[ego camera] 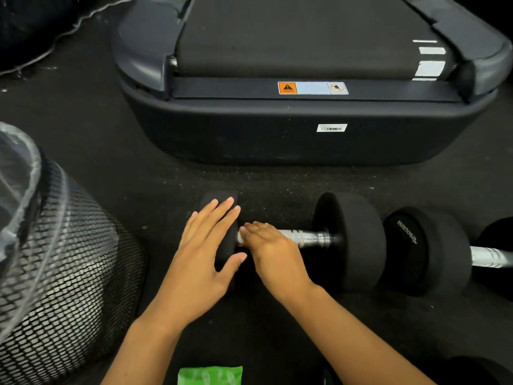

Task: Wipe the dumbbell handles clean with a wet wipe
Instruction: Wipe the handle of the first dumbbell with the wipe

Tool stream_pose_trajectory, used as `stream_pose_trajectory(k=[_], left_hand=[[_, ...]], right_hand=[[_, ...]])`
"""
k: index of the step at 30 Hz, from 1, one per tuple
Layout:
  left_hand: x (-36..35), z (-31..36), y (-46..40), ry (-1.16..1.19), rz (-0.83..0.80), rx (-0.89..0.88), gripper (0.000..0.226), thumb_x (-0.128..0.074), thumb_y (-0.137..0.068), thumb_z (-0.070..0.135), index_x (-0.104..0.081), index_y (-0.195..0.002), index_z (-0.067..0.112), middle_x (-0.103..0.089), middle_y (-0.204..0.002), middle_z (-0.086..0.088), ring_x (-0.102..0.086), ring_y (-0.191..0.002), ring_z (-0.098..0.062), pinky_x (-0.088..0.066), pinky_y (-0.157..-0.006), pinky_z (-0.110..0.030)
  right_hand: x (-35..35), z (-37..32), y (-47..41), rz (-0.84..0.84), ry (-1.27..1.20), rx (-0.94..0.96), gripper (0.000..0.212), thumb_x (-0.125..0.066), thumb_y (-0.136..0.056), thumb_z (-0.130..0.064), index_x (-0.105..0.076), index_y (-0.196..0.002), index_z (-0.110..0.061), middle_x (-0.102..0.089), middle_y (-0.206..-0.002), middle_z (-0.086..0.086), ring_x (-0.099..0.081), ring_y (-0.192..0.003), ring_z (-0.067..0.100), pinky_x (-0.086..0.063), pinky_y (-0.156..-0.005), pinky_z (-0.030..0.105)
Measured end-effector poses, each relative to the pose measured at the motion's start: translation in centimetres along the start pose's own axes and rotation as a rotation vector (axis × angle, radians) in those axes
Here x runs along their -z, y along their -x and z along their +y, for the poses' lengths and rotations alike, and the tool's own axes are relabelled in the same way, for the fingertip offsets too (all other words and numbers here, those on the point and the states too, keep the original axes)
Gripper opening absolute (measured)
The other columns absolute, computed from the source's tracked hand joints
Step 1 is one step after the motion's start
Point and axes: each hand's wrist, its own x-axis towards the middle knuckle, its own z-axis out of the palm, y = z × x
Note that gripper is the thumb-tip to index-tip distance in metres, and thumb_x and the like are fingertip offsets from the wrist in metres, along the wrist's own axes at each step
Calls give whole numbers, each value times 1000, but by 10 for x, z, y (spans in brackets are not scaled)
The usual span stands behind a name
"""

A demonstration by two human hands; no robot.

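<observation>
1. The dumbbell [291, 240] I am working on lies on the floor [166, 190] at lower centre of the frame, its long axis running left to right across my view, so any wiping stroke has to travel sideways along the handle [311, 238].
2. My left hand [205, 251] lies flat with straight fingers on the dumbbell's left weight, holding nothing, only pressing down; I judge it is there to stop the thing rolling.
3. My right hand [270, 250] sits on the left end of the handle, fingers bent over the bar. Something pale shows at its fingertips, but I cannot tell whether that is a wipe or bare metal.
4. The right hand is the one on the handle; the shiny stretch left to cover runs from it toward the right weight [358, 240].
5. A second dumbbell [433, 251] lies just beside the first at the right edge, on much the same axis.
6. The green wipe pack [209, 375] is at the bottom edge, between my forearms.
</observation>
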Motion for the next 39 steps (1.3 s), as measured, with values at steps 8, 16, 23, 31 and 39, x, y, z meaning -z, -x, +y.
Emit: stream_pose_trajectory(k=[8,16,23,31,39], left_hand=[[1,1,1,14,-1,3,72,-66,-82,30,-28,-143,28,-19,-151,17,-4,-140,1,2,-114,-24],[3,0,-1,42,-11,-4,71,-65,-83,32,-28,-143,28,-18,-151,19,-4,-140,2,4,-114,-22],[2,0,0,47,-5,-6,71,-65,-82,32,-29,-143,28,-18,-151,19,-4,-140,2,6,-113,-18],[1,-2,-1,39,0,-10,71,-66,-82,31,-29,-143,29,-19,-151,18,-4,-140,2,4,-114,-20],[1,-2,-1,46,6,-8,70,-66,-83,30,-30,-143,28,-19,-151,19,-4,-140,2,5,-114,-20]], right_hand=[[23,4,-15,-254,-30,-195,33,-52,-91,-11,-58,-122,-22,-63,-115,3,-59,-106,22,-46,-91,35],[25,17,-38,-399,-125,-354,25,-52,-91,-10,-67,-106,-25,-65,-98,6,-60,-95,24,-52,-80,40],[35,23,-37,-396,-149,-324,22,-53,-92,-12,-68,-106,-20,-66,-98,4,-60,-94,19,-51,-81,35],[38,22,-36,-431,-149,-301,21,-51,-93,-13,-69,-103,-20,-67,-94,6,-60,-91,21,-51,-81,39],[30,10,-13,-348,-11,-123,39,-52,-90,-10,-55,-128,-19,-58,-128,3,-53,-118,21,-38,-103,34]])
